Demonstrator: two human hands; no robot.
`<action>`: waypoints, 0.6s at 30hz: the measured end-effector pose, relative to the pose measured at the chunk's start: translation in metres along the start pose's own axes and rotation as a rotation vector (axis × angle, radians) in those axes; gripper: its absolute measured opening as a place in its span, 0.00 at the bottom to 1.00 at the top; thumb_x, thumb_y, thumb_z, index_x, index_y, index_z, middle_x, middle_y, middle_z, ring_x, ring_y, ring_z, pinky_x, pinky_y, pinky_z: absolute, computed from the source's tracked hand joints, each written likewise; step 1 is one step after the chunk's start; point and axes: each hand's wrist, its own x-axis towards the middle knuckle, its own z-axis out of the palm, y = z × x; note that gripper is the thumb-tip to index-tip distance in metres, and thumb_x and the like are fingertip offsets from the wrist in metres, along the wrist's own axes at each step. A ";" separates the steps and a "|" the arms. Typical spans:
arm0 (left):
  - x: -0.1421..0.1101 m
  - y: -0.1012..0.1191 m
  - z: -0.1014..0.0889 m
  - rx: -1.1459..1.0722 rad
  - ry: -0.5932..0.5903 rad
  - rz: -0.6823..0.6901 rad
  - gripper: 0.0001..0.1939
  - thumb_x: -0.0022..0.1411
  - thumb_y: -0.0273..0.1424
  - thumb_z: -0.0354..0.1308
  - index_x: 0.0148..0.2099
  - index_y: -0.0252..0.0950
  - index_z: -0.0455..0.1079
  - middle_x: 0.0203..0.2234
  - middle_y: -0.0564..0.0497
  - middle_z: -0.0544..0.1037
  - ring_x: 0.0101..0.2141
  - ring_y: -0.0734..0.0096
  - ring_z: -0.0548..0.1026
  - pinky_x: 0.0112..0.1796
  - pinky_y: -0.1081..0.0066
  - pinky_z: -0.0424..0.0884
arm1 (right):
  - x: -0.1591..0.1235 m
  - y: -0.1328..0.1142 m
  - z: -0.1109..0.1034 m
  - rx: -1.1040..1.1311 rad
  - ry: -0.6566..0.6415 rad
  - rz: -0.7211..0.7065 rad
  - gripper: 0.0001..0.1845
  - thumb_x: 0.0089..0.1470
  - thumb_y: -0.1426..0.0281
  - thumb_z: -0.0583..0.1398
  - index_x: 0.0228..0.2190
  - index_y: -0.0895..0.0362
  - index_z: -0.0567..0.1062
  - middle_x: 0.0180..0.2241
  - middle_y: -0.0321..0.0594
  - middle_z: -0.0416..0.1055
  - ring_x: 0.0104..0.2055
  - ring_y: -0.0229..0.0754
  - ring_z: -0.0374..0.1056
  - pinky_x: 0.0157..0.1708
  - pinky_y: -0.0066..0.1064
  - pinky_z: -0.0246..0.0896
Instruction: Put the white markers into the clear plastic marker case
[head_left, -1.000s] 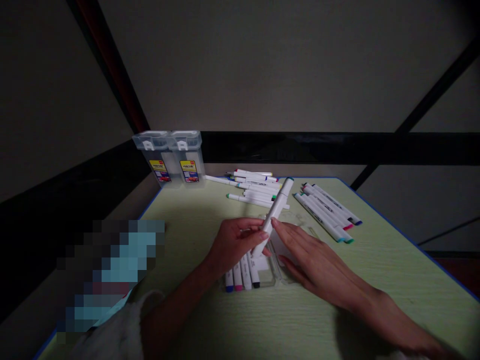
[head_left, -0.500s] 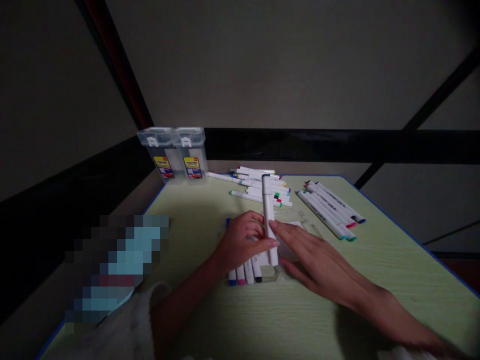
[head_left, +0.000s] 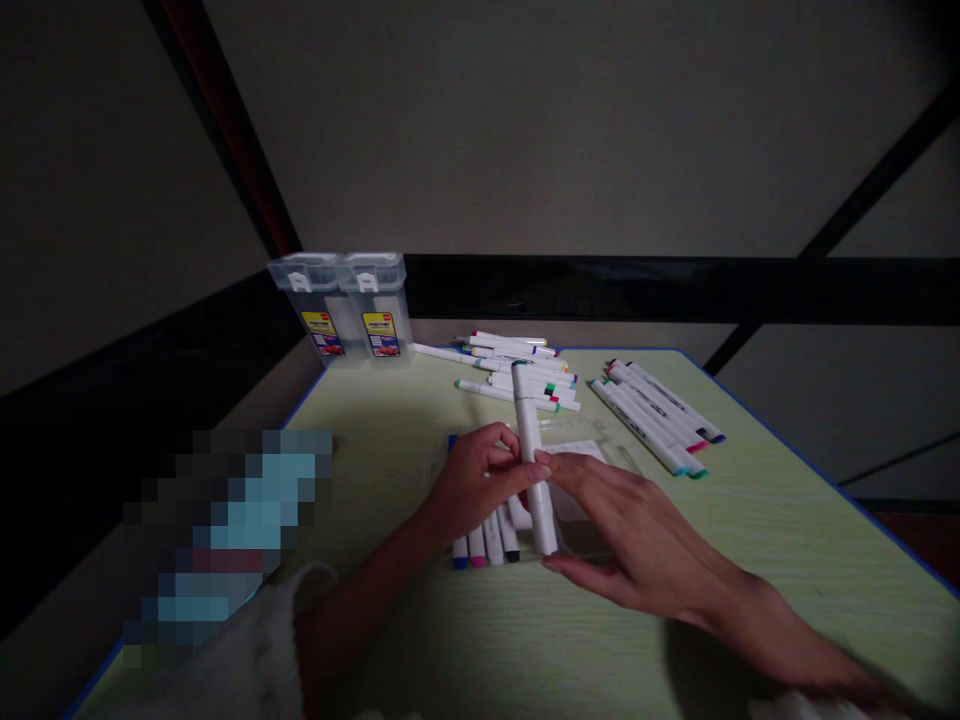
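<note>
A white marker [head_left: 532, 440] with a dark green end stands tilted, its top leaning left. My left hand [head_left: 476, 482] pinches it around the middle between thumb and fingers. My right hand [head_left: 637, 515] is on it too: its fingertips touch the marker's right side, and its thumb meets the lower end. Beneath the hands lies a clear plastic case [head_left: 626, 462], partly hidden. In its left part several markers [head_left: 493, 538] lie side by side, with blue, pink, pale and black ends showing.
Several loose white markers [head_left: 517, 372] lie in a heap at the back of the table [head_left: 600, 640]. Another group of markers [head_left: 652, 412] lies at the right. Two clear lidded boxes [head_left: 341, 310] with labels stand at the back left. A blurred-out patch [head_left: 247, 520] covers something at left.
The marker has slid lower and tilted further left. My right thumb has come up against its lower end, and the right fingertips have shifted down along its side.
</note>
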 end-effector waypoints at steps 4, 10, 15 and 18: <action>0.000 -0.002 0.001 -0.022 -0.013 0.010 0.14 0.45 0.34 0.60 0.23 0.35 0.57 0.11 0.59 0.69 0.15 0.79 0.68 0.18 0.79 0.59 | 0.000 -0.002 0.000 0.019 0.032 0.022 0.31 0.48 0.60 0.57 0.49 0.63 0.56 0.45 0.52 0.65 0.47 0.48 0.62 0.42 0.40 0.62; 0.000 -0.004 0.001 0.009 -0.015 0.001 0.12 0.46 0.31 0.60 0.25 0.34 0.57 0.12 0.58 0.71 0.15 0.79 0.69 0.18 0.80 0.61 | -0.001 -0.002 0.003 0.026 0.057 0.030 0.27 0.47 0.63 0.56 0.47 0.63 0.58 0.43 0.51 0.66 0.45 0.48 0.63 0.40 0.39 0.62; -0.001 0.001 0.002 -0.089 -0.008 -0.071 0.17 0.44 0.29 0.61 0.34 0.35 0.56 0.15 0.58 0.74 0.15 0.77 0.70 0.19 0.79 0.66 | -0.002 -0.001 0.006 0.022 0.067 0.011 0.30 0.45 0.65 0.55 0.49 0.64 0.55 0.43 0.53 0.66 0.45 0.49 0.62 0.40 0.40 0.63; -0.002 0.003 0.002 -0.104 -0.017 -0.078 0.28 0.44 0.28 0.62 0.46 0.34 0.54 0.16 0.58 0.74 0.16 0.76 0.71 0.19 0.79 0.67 | -0.003 -0.001 0.006 0.025 0.060 0.013 0.30 0.45 0.66 0.55 0.50 0.64 0.54 0.44 0.53 0.65 0.46 0.50 0.62 0.41 0.41 0.62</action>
